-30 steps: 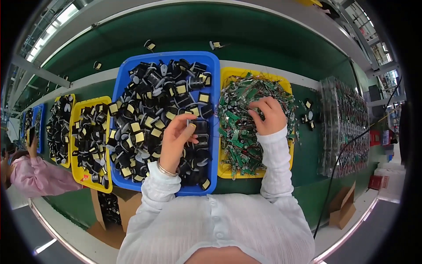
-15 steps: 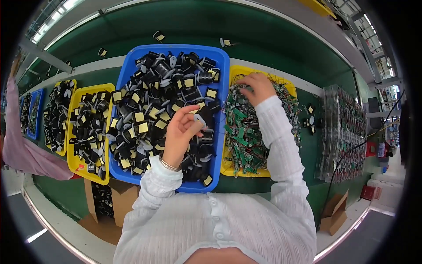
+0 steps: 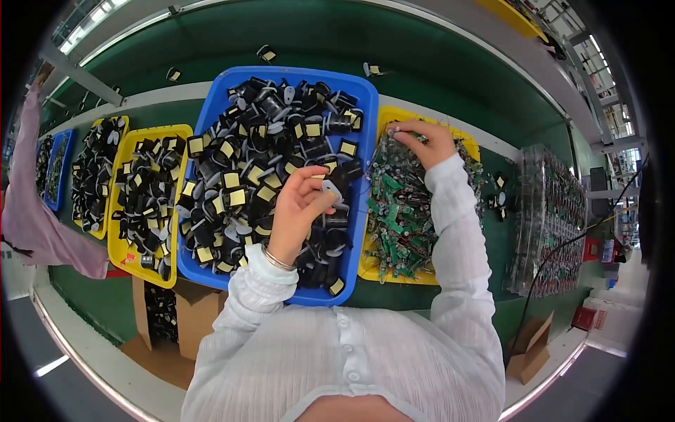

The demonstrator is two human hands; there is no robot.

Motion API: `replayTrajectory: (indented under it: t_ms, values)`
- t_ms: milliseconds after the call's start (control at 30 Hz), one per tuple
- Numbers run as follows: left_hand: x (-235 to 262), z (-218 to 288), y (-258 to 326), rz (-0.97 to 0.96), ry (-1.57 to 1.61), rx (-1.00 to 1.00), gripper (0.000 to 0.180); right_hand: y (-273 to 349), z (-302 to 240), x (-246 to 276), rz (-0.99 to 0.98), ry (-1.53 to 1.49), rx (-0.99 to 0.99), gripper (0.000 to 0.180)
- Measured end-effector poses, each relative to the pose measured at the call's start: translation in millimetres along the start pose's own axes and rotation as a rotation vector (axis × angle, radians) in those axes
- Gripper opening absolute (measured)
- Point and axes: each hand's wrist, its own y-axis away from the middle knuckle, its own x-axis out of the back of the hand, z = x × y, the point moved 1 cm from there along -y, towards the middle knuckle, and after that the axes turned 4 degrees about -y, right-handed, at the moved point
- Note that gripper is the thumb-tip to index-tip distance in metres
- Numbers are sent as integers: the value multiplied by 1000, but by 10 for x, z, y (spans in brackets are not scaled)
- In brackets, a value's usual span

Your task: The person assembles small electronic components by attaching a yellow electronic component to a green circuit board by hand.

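Observation:
My left hand [image 3: 299, 214] pinches a black plastic housing [image 3: 346, 171] with a grey flap and a yellow pad, above the right side of a blue tray [image 3: 367, 133]. Heaped in that tray are many similar black housings [image 3: 246, 148]. Over the far left part of a yellow tray [image 3: 367, 266], my right hand [image 3: 434, 144] has thumb and forefinger together on something small and pale that I cannot make out. Below it lie piled green circuit boards [image 3: 394, 218] with thin wires.
Two more yellow trays [image 3: 174, 271] of black housings stand to the left, beyond them a small blue tray [image 3: 65, 165]. At right are stacked clear plastic trays [image 3: 548, 218] of boards. Loose housings [image 3: 266, 53] lie along the back. An open carton [image 3: 200, 323] sits below the table edge.
My right hand's thumb and forefinger have come together at the far left of the board pile. My left hand keeps its hold on the housing. The whole view has shifted slightly.

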Motion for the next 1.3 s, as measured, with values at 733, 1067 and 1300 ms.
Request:
replayTrajectory:
  t_ms: [733, 1067, 1300]
  values:
    - [-162, -71, 156, -223, -48, 4, 26, 852, -945, -628, 213, -857, -408, 19]
    - [-194, -11, 154, -83, -365, -377, 21, 900, -962, -649, 263, -909, -499, 19]
    - [-239, 44, 182, -60, -522, -434, 20, 865, -985, -692, 511, -236, -25, 15]
